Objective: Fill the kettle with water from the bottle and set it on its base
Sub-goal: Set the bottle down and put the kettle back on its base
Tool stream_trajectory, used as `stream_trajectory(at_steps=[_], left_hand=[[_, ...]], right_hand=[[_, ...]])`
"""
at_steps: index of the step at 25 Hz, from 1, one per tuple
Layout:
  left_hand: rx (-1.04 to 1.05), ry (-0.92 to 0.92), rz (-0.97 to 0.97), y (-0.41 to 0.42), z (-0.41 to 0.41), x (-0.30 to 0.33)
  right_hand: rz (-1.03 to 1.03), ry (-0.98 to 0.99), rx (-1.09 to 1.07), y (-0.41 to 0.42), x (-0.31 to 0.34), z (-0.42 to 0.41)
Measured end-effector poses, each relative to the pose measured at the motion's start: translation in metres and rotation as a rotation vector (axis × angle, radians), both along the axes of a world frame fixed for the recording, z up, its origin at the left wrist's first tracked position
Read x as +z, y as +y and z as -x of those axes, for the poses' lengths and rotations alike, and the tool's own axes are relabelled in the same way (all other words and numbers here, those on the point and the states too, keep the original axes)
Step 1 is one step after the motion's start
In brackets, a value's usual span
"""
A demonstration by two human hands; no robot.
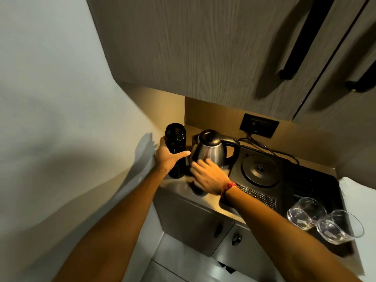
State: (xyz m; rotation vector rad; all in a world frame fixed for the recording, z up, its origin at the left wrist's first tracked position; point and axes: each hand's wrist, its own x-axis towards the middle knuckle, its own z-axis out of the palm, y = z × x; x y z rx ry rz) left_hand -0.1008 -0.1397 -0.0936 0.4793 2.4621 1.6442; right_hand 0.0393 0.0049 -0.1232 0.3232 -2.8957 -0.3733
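Note:
A dark translucent bottle [175, 143] stands upright on the counter's left end, its top without a cap. My left hand [167, 157] is wrapped around its middle. Just right of it sits the steel kettle [211, 151] with a black handle and its lid raised, resting on the counter and off its base. The round black base [260, 169] lies on a black tray to the kettle's right. My right hand [209, 178] is palm down in front of the kettle, over a small dark round cap [199, 191] that rests on the counter; the cap is mostly hidden by my fingers.
A black tray [311, 186] holds the base and a metal drip grille [258, 195]. Two empty glasses [323, 220] lie at the tray's front right. A wall socket [259, 125] with a cord is behind. Cabinet doors hang overhead; a wall closes in the left side.

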Motion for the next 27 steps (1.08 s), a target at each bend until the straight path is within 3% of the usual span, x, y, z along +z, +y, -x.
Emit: stream_trajectory(at_steps=[3,5,7,9,12,15,20,27], left_hand=[[-0.054,-0.003,0.048,-0.012,-0.012,-0.013],[-0.030,0.145,0.238,-0.021,-0.023,-0.021],[0.001,0.416,0.472,-0.031,-0.031,-0.028],[0.002,0.595,0.558,-0.037,-0.032,-0.025],[0.021,0.683,0.580,-0.040,-0.026,-0.009],[0.017,0.728,0.623,-0.039,-0.017,0.014],[0.005,0.721,0.665,-0.038,-0.015,0.035],[0.054,0.736,0.669,-0.046,-0.004,0.039]], right_hand=[[0.102,-0.312,-0.198,-0.008,-0.025,-0.015],[0.221,-0.436,-0.312,-0.007,-0.027,-0.015],[0.272,-0.353,-0.299,-0.007,-0.017,-0.013],[0.293,-0.107,-0.243,-0.002,0.003,-0.006],[0.517,0.165,-0.253,0.003,0.049,0.020],[0.635,0.287,-0.254,-0.001,0.099,0.055],[0.482,0.020,-0.165,-0.021,0.127,0.083],[0.364,0.000,-0.171,-0.030,0.129,0.093]])
